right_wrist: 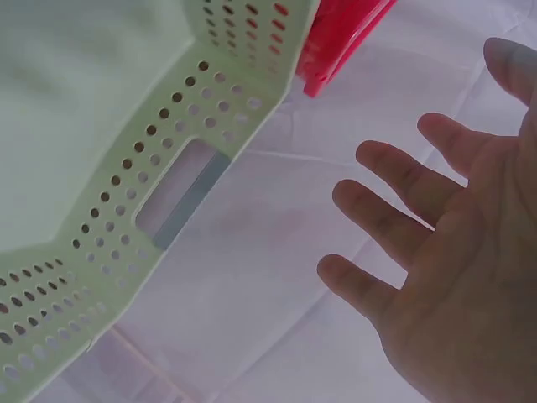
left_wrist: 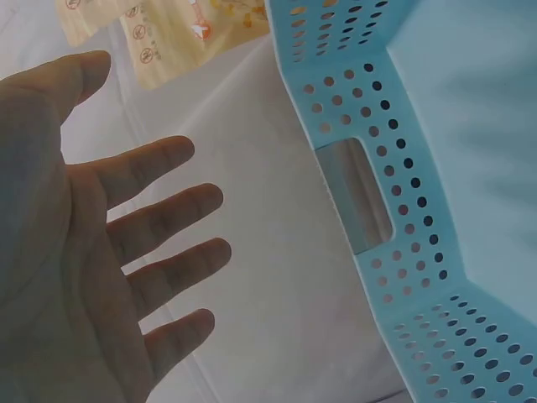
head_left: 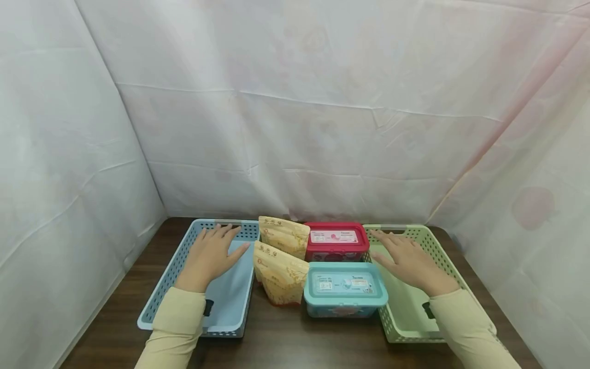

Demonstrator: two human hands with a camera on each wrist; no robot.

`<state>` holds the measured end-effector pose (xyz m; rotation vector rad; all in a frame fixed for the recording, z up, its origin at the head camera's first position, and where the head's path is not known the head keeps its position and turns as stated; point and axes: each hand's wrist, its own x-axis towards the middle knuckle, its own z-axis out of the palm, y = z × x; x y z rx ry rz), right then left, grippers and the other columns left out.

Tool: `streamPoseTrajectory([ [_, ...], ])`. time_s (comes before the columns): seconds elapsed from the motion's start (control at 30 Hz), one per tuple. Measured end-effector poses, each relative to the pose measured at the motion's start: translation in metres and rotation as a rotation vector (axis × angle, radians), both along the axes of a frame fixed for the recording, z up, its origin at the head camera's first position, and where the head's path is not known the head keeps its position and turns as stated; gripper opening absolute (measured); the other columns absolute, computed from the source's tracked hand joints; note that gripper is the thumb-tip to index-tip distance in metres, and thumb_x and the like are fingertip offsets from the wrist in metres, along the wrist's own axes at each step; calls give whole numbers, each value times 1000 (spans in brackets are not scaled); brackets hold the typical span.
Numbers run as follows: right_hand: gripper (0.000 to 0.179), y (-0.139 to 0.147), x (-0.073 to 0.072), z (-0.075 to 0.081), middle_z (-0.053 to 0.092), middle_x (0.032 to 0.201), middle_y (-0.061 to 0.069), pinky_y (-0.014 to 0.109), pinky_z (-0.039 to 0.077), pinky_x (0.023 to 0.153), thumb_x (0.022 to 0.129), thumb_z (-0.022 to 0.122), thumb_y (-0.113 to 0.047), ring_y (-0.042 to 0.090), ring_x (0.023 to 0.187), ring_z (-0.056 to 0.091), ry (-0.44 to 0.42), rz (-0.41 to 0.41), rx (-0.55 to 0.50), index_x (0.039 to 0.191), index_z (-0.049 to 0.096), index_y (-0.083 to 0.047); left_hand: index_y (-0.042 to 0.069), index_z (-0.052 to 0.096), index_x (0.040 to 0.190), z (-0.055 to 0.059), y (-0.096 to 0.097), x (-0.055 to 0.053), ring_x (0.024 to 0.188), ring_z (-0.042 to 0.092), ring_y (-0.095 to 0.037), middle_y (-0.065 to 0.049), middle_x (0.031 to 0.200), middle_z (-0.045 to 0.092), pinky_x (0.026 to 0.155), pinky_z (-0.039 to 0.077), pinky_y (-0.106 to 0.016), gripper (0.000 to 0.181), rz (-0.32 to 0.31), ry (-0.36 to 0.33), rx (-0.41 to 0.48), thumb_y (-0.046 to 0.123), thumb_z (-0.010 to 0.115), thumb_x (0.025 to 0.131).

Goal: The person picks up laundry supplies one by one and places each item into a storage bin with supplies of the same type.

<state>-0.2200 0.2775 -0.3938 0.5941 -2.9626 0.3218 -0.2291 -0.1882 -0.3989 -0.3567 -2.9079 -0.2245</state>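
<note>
My left hand (head_left: 209, 259) hovers over the blue plastic basket (head_left: 226, 307), its fingers spread and nothing in them. Over the green basket (head_left: 410, 320) my right hand (head_left: 409, 260) hovers in the same way, also holding nothing. Between the baskets stand two yellow pouches (head_left: 281, 274), one behind the other. Right of them are a teal lidded box (head_left: 345, 287) in front and a red lidded box (head_left: 336, 241) behind. In the left wrist view, the hand (left_wrist: 101, 218) is apart from the basket wall (left_wrist: 361, 109). The right wrist view shows the hand (right_wrist: 445, 235) likewise apart from its basket.
A dark wooden table (head_left: 295, 341) carries everything. White cloth (head_left: 295, 138) hangs at the back and on both sides, close behind the baskets. The pouches and boxes stand tightly between the two baskets.
</note>
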Motion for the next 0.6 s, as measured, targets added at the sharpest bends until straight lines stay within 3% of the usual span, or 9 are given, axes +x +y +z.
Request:
streamPoseTrajectory([
  [0.17,62,-7,2,0,53,144,19,68,36,103,101,57,-47,45,130,48,30,46,-17,150,47,-10,9,54,145,3,0,3,132,46,-43,-20,142,54,112,27,-63,65,-19,13,-5,56,50,100],
  [0.37,56,-16,4,-1,54,143,17,62,38,106,102,57,-42,41,132,48,-27,107,-74,145,53,-7,8,65,133,2,-1,6,109,65,-37,-16,128,65,94,50,-56,56,-82,28,52,52,54,100],
  [0.6,51,-28,8,-2,57,140,16,61,37,108,103,57,-39,41,132,48,-58,149,-109,140,57,-6,13,66,132,4,0,8,104,67,-31,-10,123,69,79,56,-51,49,-93,-73,129,49,55,101],
])
